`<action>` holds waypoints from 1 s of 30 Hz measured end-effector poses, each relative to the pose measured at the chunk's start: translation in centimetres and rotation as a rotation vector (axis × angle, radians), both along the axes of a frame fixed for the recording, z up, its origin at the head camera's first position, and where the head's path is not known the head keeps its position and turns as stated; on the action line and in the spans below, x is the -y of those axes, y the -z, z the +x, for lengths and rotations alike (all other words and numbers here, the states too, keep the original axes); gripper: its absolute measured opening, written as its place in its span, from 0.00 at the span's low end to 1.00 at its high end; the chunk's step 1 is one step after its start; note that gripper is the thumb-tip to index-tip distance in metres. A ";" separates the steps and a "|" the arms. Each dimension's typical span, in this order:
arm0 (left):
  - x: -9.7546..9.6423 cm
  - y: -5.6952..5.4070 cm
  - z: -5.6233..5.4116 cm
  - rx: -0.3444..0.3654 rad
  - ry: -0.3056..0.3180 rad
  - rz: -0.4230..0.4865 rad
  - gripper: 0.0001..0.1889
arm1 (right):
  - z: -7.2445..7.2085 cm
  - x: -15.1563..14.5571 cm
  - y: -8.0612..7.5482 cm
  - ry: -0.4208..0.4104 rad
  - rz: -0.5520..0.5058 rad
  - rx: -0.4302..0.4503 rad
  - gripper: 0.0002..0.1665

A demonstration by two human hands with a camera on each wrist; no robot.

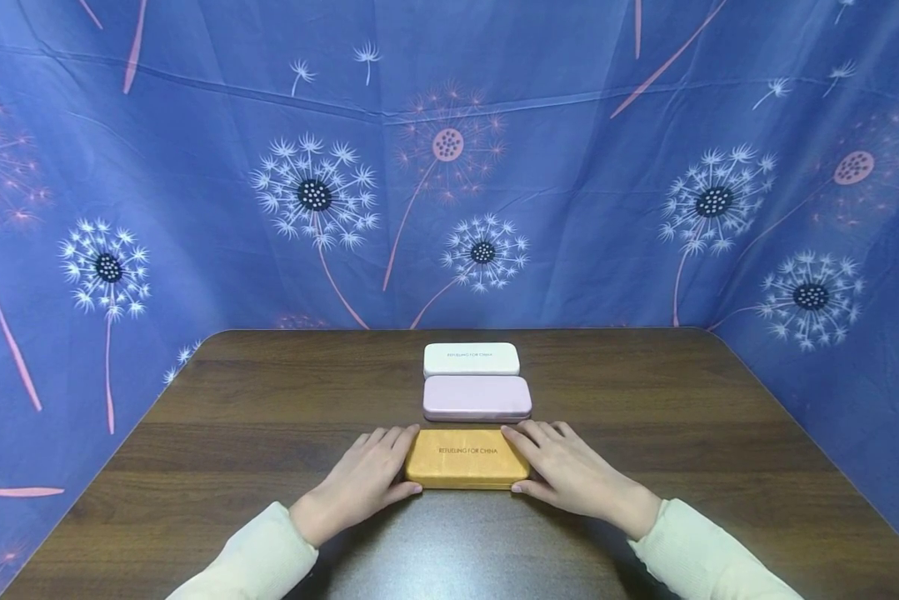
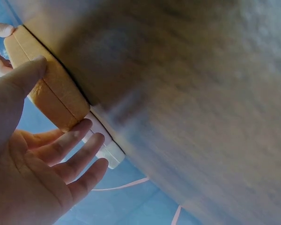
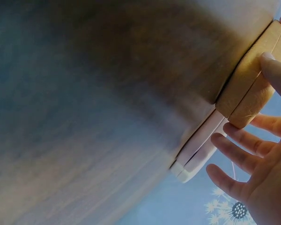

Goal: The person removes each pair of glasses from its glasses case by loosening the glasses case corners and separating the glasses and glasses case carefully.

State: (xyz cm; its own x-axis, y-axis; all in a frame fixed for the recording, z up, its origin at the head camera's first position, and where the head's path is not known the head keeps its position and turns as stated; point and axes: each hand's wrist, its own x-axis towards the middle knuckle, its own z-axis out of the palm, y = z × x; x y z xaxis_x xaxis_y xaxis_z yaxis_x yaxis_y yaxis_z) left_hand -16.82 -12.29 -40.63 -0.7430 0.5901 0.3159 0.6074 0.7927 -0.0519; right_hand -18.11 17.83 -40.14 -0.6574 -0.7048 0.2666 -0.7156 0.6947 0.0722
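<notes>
A yellow glasses case [image 1: 464, 468] lies closed on the table, with "REFUELING FOR CHINA" printed on its lid. My left hand [image 1: 367, 473] grips its left end, thumb at the front face and index finger at the far corner. At the right end, my right hand [image 1: 572, 475] holds it in the same way. Both wrist views show the seam along the yellow case's side [image 2: 61, 89], with each thumb on that side. Just beyond it lies a lilac case [image 1: 477, 398], and behind that a white case [image 1: 471, 358] with small lettering.
The brown wood-grain table [image 1: 269, 400] reaches back to a blue cloth [image 1: 569, 167] printed with dandelions, which hangs behind it and at both sides. Light reflects off the table's near middle.
</notes>
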 end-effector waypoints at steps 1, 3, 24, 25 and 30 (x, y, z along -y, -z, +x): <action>0.0 0.0 -0.1 0.007 0.003 0.000 0.40 | 0.0 0.0 0.0 0.001 -0.001 0.002 0.43; 0.0 -0.1 -0.2 0.023 0.009 0.004 0.40 | -0.1 0.0 -0.1 0.002 -0.001 0.008 0.44; 0.1 0.1 -1.2 0.174 0.069 0.079 0.39 | -0.7 0.2 -0.1 -0.004 -0.004 0.009 0.45; 0.2 0.1 -1.2 0.171 0.069 0.077 0.39 | -0.7 0.2 -0.1 -0.005 -0.006 0.009 0.45; 0.2 0.2 -1.4 0.148 0.076 0.061 0.39 | -0.9 0.2 -0.1 -0.022 -0.015 -0.011 0.45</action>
